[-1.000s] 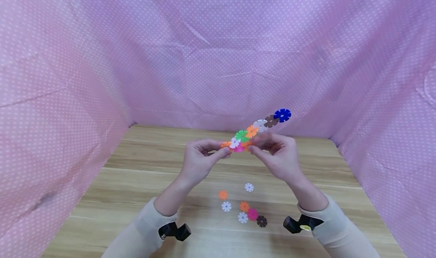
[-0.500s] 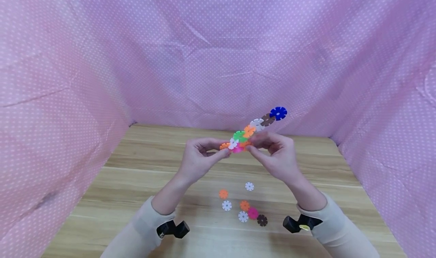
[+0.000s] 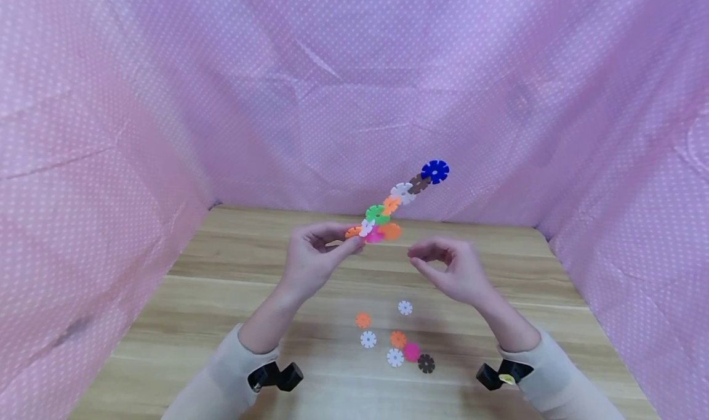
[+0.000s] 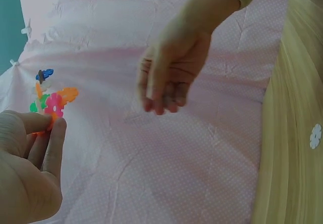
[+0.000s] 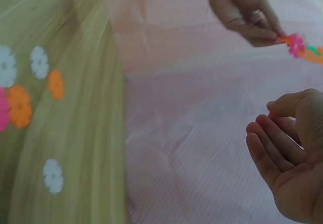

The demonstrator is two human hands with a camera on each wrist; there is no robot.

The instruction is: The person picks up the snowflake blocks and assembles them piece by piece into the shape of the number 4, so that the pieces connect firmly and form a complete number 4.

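"So, what's closest?"
"Seven loose discs [image 3: 397,339] on the wooden table [image 3: 238,254]: three white, two orange, one pink, one brown."
"And the hands?"
"The right hand [image 3: 456,273] is loosely curled, holding nothing. The left hand [image 3: 310,258] pinches an orange disc [image 3: 351,231] of a joined disc chain [image 3: 391,206]."
"Where's that?"
"Raised above the table, slanting away to a blue disc [image 3: 435,172], before pink dotted cloth [image 3: 354,112]."

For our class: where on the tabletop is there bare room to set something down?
Bare tabletop shows between the left forearm and the pink cloth, and between the right forearm and that cloth. Crowded: between the forearms, where seven loose discs lie, four of them bunched.
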